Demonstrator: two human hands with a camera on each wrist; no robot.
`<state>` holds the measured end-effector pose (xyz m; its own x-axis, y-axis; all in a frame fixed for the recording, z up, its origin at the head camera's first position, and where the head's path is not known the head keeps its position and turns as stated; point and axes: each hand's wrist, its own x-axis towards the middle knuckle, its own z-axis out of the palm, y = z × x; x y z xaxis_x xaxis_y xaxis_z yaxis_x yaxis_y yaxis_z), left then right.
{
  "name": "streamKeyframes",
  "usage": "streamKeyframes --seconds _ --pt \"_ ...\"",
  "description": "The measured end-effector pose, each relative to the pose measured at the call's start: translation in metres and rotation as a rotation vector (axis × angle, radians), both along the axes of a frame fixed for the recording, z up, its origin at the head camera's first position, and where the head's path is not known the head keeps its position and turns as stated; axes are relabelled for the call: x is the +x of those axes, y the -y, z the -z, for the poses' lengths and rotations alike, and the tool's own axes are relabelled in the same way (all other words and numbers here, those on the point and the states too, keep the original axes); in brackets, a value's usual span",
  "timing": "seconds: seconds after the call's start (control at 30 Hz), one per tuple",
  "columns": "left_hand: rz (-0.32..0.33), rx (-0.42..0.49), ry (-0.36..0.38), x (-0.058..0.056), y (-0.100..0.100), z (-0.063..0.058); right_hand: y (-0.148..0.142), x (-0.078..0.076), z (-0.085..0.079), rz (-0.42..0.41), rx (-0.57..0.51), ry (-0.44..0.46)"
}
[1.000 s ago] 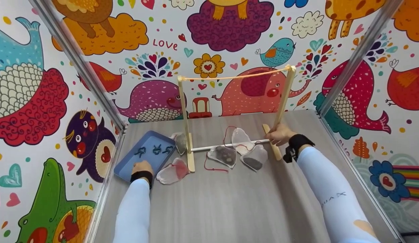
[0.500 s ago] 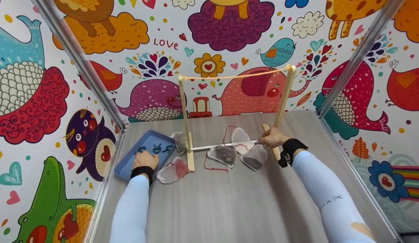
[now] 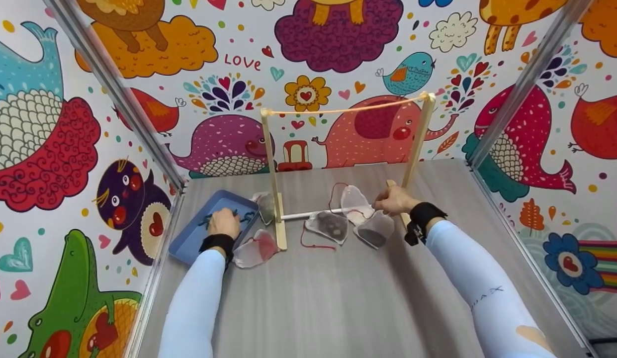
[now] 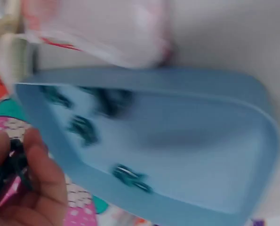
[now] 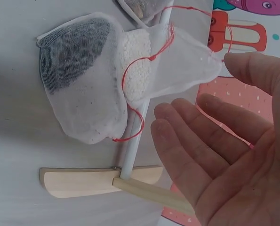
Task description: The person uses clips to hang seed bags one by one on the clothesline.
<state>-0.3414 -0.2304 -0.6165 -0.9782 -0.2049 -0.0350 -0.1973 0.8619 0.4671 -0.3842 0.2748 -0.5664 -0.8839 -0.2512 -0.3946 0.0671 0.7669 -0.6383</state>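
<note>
My left hand (image 3: 224, 223) is over the blue tray (image 3: 185, 244), pinching a small dark green clip (image 4: 12, 170) between thumb and fingers. Several similar clips, among them one clip (image 4: 129, 178), lie in the tray, partly blurred in the left wrist view. With fingers spread and holding nothing, my right hand (image 5: 234, 141) reaches toward a mesh bag with white grains (image 5: 137, 56); its thumb tip is close to the bag's pointed end. A mesh bag with dark filling (image 5: 78, 56) lies beside it. Both bags have red drawstrings.
A wooden stand (image 3: 270, 169) with an orange cord (image 3: 345, 107) strung across its top stands behind the bags. Its white bar (image 3: 294, 216) runs low between the feet. Other bags include a grey one (image 3: 328, 226) and a pink one (image 3: 258, 250).
My left hand has moved up and right within the tray and picked up a clip. My right hand has shifted left from the stand's right post toward the white-grain bag.
</note>
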Motion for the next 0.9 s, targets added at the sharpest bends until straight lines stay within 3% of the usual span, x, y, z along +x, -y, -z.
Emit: streamKeyframes --seconds 0.17,0.27,0.37,0.4,0.5,0.6,0.63,0.7,0.9 --pt "0.080 0.013 -0.080 -0.007 -0.033 -0.021 0.011 0.003 -0.003 -0.010 -0.007 -0.035" --pt "0.120 0.086 -0.099 -0.009 -0.052 -0.032 0.022 0.005 -0.007 -0.043 -0.007 -0.065" --pt "0.204 0.238 -0.112 -0.016 -0.065 -0.031 0.032 0.006 -0.010 -0.091 0.004 -0.123" --pt "0.255 0.308 -0.139 -0.031 -0.063 -0.010 0.035 0.007 -0.011 -0.103 -0.002 -0.136" --pt "0.331 0.424 -0.125 -0.040 -0.077 -0.006 0.046 0.006 -0.015 -0.119 -0.038 -0.181" --pt "0.344 0.473 -0.105 -0.036 -0.099 -0.019 0.058 0.006 -0.018 -0.138 -0.093 -0.232" --pt "0.318 0.468 -0.073 -0.021 -0.113 -0.045 0.063 0.007 -0.019 -0.147 -0.104 -0.255" --pt "0.304 0.484 -0.076 -0.014 -0.129 -0.060 0.071 0.009 -0.020 -0.160 -0.127 -0.290" --pt "0.247 0.561 -0.136 -0.008 -0.164 -0.081 0.095 0.017 -0.023 -0.161 -0.220 -0.303"
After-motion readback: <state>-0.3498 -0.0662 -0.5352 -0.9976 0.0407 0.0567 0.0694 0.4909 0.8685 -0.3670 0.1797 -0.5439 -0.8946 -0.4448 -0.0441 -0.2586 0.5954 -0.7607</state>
